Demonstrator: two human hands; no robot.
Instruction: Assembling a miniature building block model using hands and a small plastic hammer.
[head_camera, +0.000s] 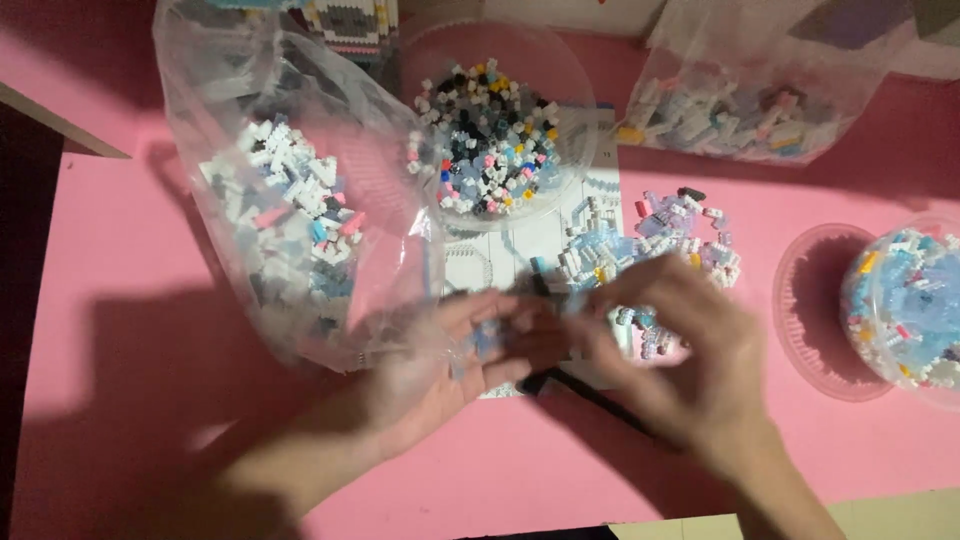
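Note:
My left hand (440, 365) lies palm up over the pink table (130, 260), with small pale blue bricks (487, 340) resting on its fingers. My right hand (680, 345) reaches in from the right, its fingertips meeting the left fingers at a small dark piece (535, 335); the motion blur hides the exact grip. A thin black tool (590, 392) lies under the right hand. Just beyond the hands sits a loose pile of pale blue, white and lilac bricks (650, 240) on a white instruction sheet (520, 245).
A large clear plastic bag (290, 190) of white and blue bricks lies at left. A round clear tub (495, 130) of mixed bricks stands behind the sheet. Another bag (740, 110) lies at back right. At right sit a clear lid (820, 310) and a tub (910, 305).

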